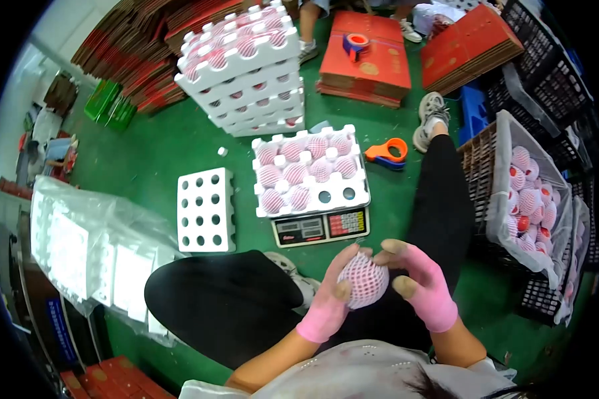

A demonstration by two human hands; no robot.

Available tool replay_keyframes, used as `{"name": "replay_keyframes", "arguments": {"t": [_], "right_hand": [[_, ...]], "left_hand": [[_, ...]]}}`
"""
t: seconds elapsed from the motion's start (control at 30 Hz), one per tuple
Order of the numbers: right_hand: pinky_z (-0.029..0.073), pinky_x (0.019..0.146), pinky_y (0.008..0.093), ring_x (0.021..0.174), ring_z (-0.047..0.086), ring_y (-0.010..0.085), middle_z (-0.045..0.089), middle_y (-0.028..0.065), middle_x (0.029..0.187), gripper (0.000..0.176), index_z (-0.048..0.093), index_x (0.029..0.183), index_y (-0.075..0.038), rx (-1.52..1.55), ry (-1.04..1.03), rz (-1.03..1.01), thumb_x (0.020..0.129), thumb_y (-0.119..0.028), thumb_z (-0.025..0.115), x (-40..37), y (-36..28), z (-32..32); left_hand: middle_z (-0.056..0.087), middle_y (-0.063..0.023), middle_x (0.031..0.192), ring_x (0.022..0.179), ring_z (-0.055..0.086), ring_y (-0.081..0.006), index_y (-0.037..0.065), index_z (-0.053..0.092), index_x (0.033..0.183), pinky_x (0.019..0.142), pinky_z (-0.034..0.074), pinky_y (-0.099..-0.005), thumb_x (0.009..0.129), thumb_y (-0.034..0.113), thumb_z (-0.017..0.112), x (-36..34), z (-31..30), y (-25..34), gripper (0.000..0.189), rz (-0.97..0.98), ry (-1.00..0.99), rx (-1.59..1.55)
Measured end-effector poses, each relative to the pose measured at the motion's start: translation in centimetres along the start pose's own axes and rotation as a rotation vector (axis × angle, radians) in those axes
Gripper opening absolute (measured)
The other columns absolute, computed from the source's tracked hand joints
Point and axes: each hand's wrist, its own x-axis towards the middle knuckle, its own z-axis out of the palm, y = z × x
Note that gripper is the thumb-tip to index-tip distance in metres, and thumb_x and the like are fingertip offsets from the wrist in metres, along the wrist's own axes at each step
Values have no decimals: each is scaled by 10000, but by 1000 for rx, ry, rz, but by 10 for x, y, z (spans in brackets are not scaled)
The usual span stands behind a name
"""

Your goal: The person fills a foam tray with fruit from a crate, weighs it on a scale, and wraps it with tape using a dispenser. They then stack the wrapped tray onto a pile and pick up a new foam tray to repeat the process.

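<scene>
At the far left, a pile of white foam trays (pixel 93 246) lies on the green floor (pixel 153 146) under clear plastic film. To the right of it is one single foam tray (pixel 205 210) with round holes, and no fruit sits in them. Behind this one, farther from the person, stands a stack of filled trays (pixel 246 66). Near the middle, a tray on the scale (pixel 311 173) carries fruits in pink-white net; two holes at its near right corner are free. The scale (pixel 321 227) shows its display and keys under the front edge of that tray. Just below the scale, above the person's legs, are the two hands in pink fingerless gloves. The left hand (pixel 329 299) is closed around the left and lower side of a wrapped fruit (pixel 363 282), with the thumb on its front. The right hand (pixel 422 282) is half closed; its curved fingers press on the upper right side of the same fruit, so both hands grip it between them. An orange tape dispenser (pixel 387 153) lies on the floor to the right of the scale. At the far right, a crate (pixel 492 166) lined with plastic holds many more netted fruits.
</scene>
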Motion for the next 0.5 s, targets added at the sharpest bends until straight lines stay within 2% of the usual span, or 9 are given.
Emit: {"name": "replay_keyframes", "arguments": {"t": [0.07,0.13,0.17,0.27,0.3,0.33,0.4,0.47,0.5], "right_hand": [[494,912,354,982,602,255,620,90,1022,424,693,1158,-62,-621,73,-187,749,-101,801,16,-3,24],[510,761,330,843,607,259,608,82,878,288,708,990,-72,-864,131,-287,734,-126,829,22,4,34],[501,721,315,793,595,229,603,64,839,242,696,954,-63,-818,129,-279,756,-120,823,23,10,37],[471,627,271,678,549,138,591,13,750,157,667,879,-38,-546,187,-161,825,-104,799,26,26,50],[457,611,257,661,528,106,588,-2,740,145,660,875,-30,-368,259,-69,850,-99,786,28,30,60],[444,595,243,645,506,75,586,-18,730,139,654,871,-22,-187,334,22,876,-94,773,30,33,67],[436,622,222,710,501,30,604,-35,774,137,640,861,-5,-146,356,57,920,-85,735,36,34,69],[435,630,212,709,505,28,604,-36,762,138,635,851,-5,-135,395,88,925,-78,726,43,43,66],[474,706,240,803,553,78,644,21,909,156,643,950,-3,-231,319,186,876,-76,759,42,46,54]], "left_hand": [[449,-185,1480,1349,485,-304,40,274,1570,1134,402,-438,966,565,609,-1,-1,4,867,3,19,-49],[466,-181,1468,1332,501,-298,38,307,1558,1124,411,-430,993,534,575,1,-6,1,798,15,40,-97],[498,-165,1429,1284,538,-291,32,412,1469,1108,426,-419,1039,502,482,3,-14,6,642,-34,-85,-242],[543,-150,1351,1218,569,-274,22,489,1343,1053,462,-392,1062,494,418,-6,-20,9,554,12,-7,53],[566,-139,1286,1144,591,-245,17,501,1275,996,486,-351,1072,431,419,-5,-20,2,469,-19,-8,-269],[572,-141,1268,1129,597,-236,16,498,1281,985,489,-346,1073,417,421,-5,-23,2,459,-58,12,-270],[586,-144,1232,1097,608,-217,13,492,1294,965,494,-335,1075,388,423,-3,-30,6,440,-140,42,-266],[608,-144,1277,1100,637,-216,-5,475,1320,1014,477,-344,1071,363,439,-3,-27,8,446,60,87,216],[614,-142,1296,1113,641,-217,-13,466,1332,1034,467,-351,1062,338,475,-4,-25,5,444,206,89,332]]}}
